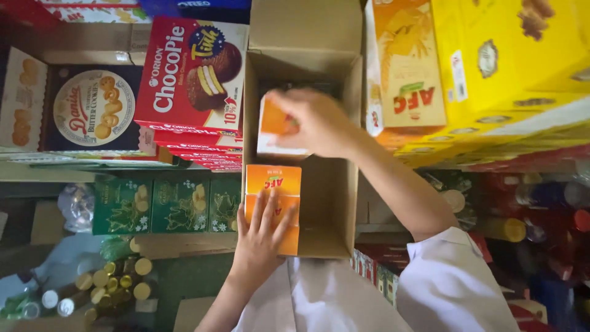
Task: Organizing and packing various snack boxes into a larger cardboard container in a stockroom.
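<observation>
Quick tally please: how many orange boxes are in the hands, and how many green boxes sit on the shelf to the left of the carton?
Orange boxes: 2, one in the right hand at, one under the left hand at, both over the open carton.
Green boxes: 3, in a row.
Total: 5

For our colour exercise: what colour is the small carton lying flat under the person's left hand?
Orange: the small cardboard carton under the left hand shows best in the head view.
</observation>
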